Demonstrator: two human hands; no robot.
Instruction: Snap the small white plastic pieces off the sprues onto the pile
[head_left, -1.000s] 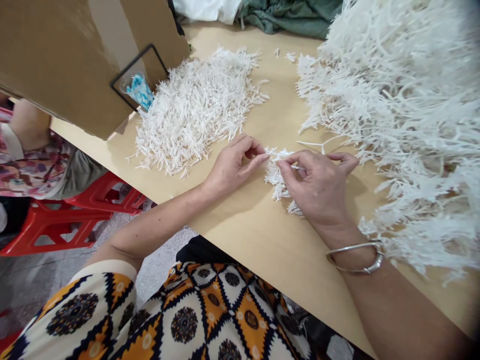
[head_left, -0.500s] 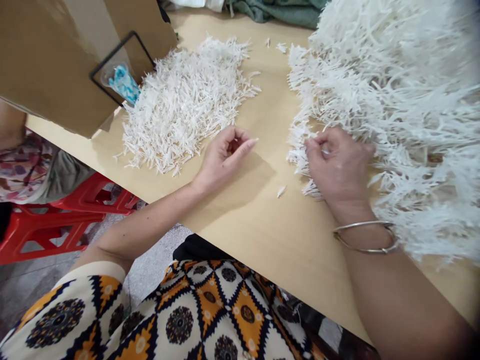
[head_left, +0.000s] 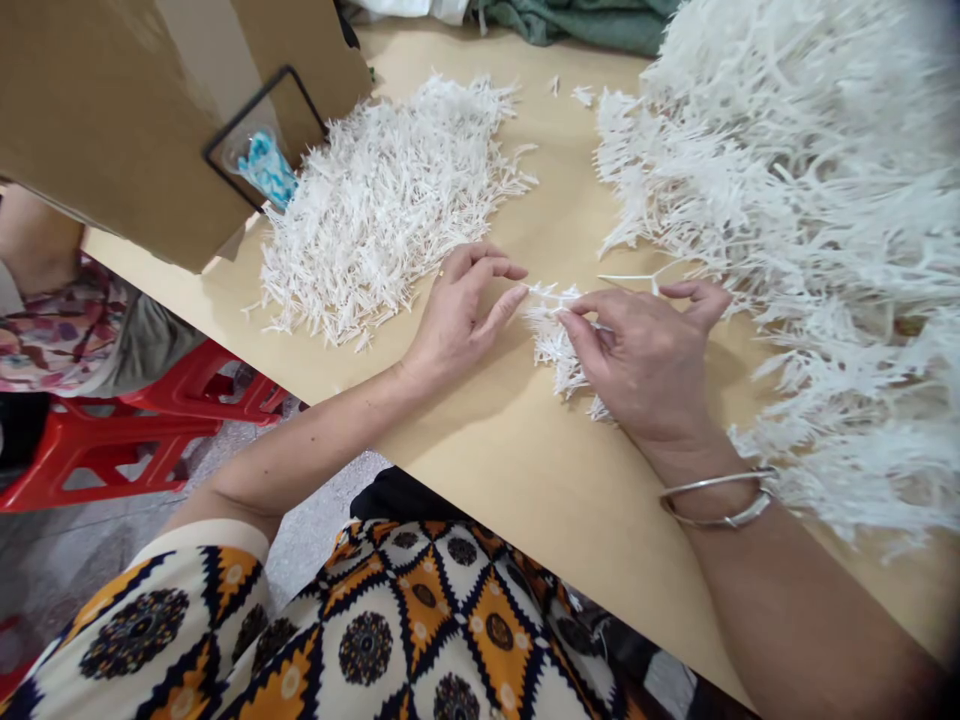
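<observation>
My right hand (head_left: 637, 350) pinches a white, feathery plastic-looking sprig (head_left: 553, 340) between thumb and fingers, over the tabletop. A thin bare stem (head_left: 626, 278) shows behind that hand. At the sprig's left tip is my left hand (head_left: 472, 300), its thumb and forefinger slightly parted; whether they touch the tip is hard to see. Left of it lies a heap of small white spiky pieces (head_left: 397, 200). To the right rises a larger pile of white branching sprigs (head_left: 810, 190).
A cardboard box (head_left: 150, 120) stands at the back left, with a black frame and a clear cup holding something blue (head_left: 266, 168). Green cloth (head_left: 577, 22) lies at the far edge. Red stools (head_left: 112, 440) and a seated person's arm (head_left: 37, 240) are at the left.
My right hand has moved left, drawing the sprig away from the large pile. My left thumb and forefinger have parted from a pinch. The view has shifted slightly.
</observation>
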